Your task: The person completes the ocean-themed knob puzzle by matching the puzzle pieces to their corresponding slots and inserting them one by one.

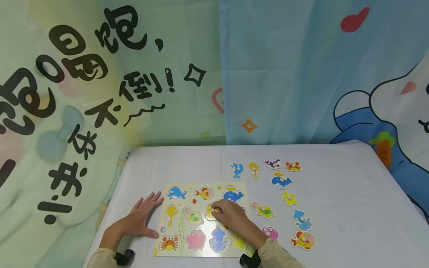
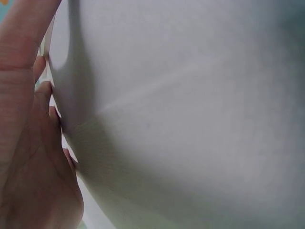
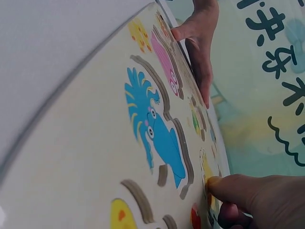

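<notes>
A pale puzzle board (image 1: 202, 252) with sea-animal recesses lies on the white table. Near its middle, my right hand (image 1: 234, 219) pinches a yellow piece (image 1: 210, 212) at one of the recesses; its outline is mostly covered by the fingers. The right wrist view shows the thumb and fingers of that right hand (image 3: 259, 193) on the yellow piece (image 3: 208, 175), beyond the blue squid recess (image 3: 164, 140). My left hand (image 1: 142, 216) rests with spread fingers at the board's left edge, the thumb touching it. In the left wrist view, the left hand (image 2: 38, 167) fills the left side.
Right of the board lie several loose pieces, among them a turtle (image 1: 263, 210), a star (image 1: 289, 198), a squid (image 1: 302, 221), a fish (image 1: 304, 240), a crab (image 1: 293, 166) and a blue whale (image 1: 280, 181). A pink piece (image 1: 270, 233) lies beside my right forearm. Printed curtains hang behind.
</notes>
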`<state>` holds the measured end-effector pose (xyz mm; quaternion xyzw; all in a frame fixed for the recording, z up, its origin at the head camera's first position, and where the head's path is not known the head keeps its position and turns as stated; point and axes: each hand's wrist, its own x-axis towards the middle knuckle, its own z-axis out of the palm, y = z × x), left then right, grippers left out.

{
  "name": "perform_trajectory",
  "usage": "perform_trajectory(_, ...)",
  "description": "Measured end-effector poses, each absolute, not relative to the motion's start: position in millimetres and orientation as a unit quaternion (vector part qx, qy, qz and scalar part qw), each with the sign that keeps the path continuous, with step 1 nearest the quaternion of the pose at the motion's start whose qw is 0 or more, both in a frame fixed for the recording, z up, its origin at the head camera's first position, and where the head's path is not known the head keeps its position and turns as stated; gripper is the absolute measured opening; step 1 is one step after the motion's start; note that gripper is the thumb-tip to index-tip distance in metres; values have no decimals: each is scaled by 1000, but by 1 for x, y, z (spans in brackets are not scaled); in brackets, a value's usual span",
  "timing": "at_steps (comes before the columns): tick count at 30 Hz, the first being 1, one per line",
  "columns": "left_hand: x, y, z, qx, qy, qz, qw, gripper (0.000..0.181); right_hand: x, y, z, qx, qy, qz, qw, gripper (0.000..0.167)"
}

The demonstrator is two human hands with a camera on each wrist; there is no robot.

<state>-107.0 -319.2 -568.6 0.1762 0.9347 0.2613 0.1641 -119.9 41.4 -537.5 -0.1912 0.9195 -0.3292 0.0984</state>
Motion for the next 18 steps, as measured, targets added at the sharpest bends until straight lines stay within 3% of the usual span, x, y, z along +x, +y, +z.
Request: perform_trajectory(18,-108,-323,-582,190,935,268,132,120,-123,48,-535,-223,916,-313,118,27)
